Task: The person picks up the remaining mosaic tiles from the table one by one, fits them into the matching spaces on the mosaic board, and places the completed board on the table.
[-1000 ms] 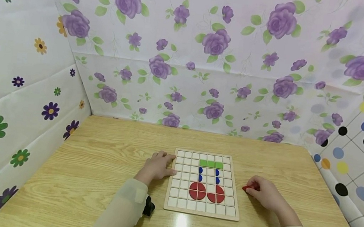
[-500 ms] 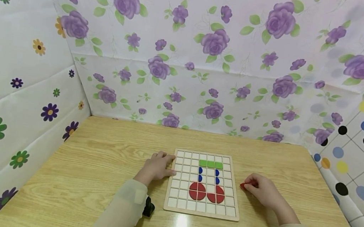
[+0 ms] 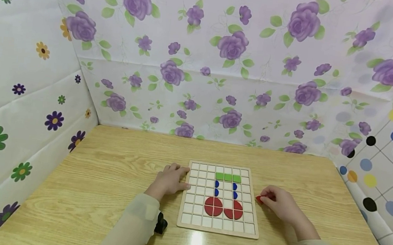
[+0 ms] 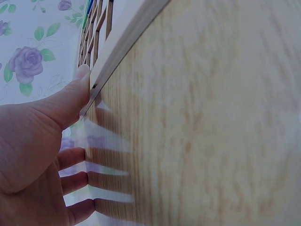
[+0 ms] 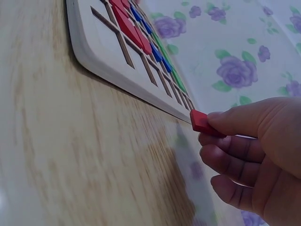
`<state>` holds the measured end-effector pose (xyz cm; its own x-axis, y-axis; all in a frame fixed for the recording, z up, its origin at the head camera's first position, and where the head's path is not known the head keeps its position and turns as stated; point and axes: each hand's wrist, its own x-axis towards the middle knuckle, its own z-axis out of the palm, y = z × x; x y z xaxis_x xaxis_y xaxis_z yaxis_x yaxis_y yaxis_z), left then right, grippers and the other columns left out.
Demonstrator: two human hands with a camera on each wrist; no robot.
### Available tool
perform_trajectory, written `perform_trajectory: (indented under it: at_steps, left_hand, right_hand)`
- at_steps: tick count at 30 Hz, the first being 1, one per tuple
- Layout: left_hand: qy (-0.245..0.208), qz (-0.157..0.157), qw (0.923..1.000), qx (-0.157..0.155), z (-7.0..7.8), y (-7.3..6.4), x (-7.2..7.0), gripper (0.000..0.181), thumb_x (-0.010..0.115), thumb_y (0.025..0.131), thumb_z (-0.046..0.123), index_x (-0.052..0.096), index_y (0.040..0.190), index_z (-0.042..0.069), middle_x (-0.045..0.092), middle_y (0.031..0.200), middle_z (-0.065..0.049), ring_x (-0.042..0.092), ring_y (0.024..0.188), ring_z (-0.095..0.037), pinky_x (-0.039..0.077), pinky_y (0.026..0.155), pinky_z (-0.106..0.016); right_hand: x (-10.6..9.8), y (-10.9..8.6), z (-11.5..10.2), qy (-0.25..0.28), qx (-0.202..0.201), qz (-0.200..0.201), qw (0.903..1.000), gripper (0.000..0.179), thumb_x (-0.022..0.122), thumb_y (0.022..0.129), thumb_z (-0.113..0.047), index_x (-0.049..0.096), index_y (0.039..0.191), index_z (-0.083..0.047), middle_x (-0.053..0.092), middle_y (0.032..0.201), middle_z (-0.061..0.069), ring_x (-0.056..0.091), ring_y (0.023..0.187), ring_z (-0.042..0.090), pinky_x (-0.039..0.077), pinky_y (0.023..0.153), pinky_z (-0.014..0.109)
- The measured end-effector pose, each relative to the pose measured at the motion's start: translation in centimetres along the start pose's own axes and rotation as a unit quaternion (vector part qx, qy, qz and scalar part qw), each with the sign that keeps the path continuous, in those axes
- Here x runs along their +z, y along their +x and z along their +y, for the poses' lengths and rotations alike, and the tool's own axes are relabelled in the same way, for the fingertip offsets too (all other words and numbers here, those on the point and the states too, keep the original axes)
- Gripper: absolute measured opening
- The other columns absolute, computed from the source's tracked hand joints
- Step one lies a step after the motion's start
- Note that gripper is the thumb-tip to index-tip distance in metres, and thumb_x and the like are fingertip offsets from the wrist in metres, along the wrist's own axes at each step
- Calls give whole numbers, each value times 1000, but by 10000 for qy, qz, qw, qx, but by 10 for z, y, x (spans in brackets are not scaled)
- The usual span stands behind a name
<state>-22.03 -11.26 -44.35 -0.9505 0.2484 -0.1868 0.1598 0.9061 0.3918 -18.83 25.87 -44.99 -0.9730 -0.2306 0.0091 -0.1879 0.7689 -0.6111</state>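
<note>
A wooden grid board [image 3: 218, 230] lies on the table, with a row of green squares [image 3: 228, 177], several blue half-round pieces [image 3: 216, 193], a full red circle made of quarter pieces [image 3: 213, 206] and a three-quarter red circle [image 3: 237, 210]. At the board's left edge my left hand [image 3: 169, 180] rests, thumb and forefinger touching the frame. In the left wrist view its other fingertips [image 4: 77, 181] rest on the tabletop. Just right of the board, my right hand [image 3: 279, 203] pinches a red piece [image 5: 202, 123] between thumb and fingers, above the table; its full outline is partly hidden.
The wooden table [image 3: 117, 162] extends around the board on all sides. Flowered cloth [image 3: 200, 69] hangs behind it, with a dotted sheet [image 3: 379, 171] on the right. Each wrist wears a black camera mount [image 3: 161, 223].
My right hand has moved left with the red piece, closer to the board's right edge. My left hand and the pieces on the board have stayed put.
</note>
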Motion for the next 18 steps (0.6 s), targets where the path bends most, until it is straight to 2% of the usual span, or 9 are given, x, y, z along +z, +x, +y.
perform_trajectory:
  at_steps: [18]
  left_hand:
    - [38,-33,10000,-42,0,1,0,65,63,87,46,40,145,25,34,149,-13,32,135,-37,32,104,-60]
  right_hand:
    - [7,9,-8,113,-6,-51,9999,3,64,90,-13,64,92,-10,64,82,-2,54,72,11,45,59,22]
